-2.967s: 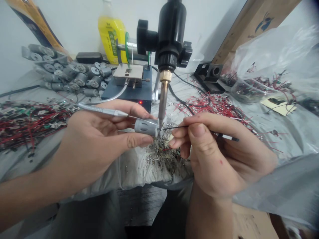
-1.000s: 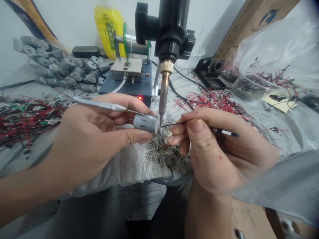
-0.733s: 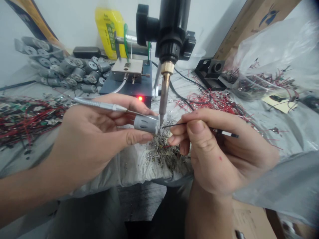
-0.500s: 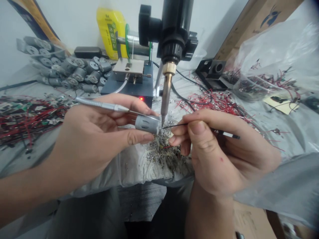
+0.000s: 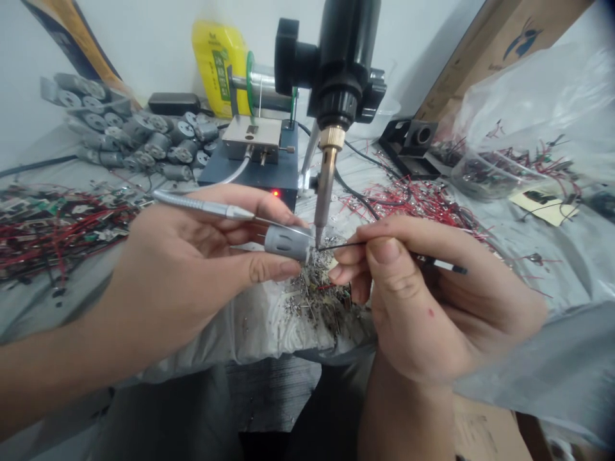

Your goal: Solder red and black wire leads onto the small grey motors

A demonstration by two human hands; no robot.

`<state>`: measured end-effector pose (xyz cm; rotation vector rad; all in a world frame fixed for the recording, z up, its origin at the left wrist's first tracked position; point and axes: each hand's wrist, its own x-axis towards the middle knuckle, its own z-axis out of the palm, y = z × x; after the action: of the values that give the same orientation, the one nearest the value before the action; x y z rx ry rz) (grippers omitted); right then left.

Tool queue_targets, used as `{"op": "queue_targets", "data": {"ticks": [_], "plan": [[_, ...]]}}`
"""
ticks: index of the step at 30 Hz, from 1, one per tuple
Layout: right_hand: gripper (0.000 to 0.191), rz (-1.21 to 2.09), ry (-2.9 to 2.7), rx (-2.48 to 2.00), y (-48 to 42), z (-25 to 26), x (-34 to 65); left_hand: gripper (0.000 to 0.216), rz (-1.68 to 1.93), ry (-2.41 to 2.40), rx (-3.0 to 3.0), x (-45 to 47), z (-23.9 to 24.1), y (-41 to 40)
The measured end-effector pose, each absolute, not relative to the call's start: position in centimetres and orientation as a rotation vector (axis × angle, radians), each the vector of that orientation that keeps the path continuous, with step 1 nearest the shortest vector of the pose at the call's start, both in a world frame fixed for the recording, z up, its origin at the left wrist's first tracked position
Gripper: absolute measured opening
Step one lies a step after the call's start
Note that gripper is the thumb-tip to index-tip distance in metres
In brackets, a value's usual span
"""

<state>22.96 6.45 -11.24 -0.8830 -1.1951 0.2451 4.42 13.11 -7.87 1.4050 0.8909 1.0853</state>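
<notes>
Between its thumb and fingers my left hand grips a small grey cylindrical motor, its end turned to the right. Over that hand runs a silver solder feed tube, whose thin tip reaches the motor's end. A mounted soldering iron points down, with its tip at the motor's right end. My right hand pinches a thin black wire between thumb and forefinger; the wire's end meets the iron tip by the motor. A small dark piece with a white patch shows behind the right thumb.
Grey motors are piled at the back left, beside a solder feeder with a solder spool. Red-wired parts lie left and right. Solder scraps cover the sheet below the tip. A clear plastic tub stands right.
The whole view has shifted slightly, so everything appears a little further right and lower. Both hands keep their grips, and the motor and wire stay at the iron tip.
</notes>
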Motion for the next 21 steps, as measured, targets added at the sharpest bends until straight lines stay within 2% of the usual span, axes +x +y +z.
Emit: {"op": "queue_targets", "data": {"ticks": [21], "plan": [[0.023,0.229,-1.192,-0.887,6.58,-11.32,22.98,0.030,1.084,0.908,1.398,4.47,-7.81,13.07]]}}
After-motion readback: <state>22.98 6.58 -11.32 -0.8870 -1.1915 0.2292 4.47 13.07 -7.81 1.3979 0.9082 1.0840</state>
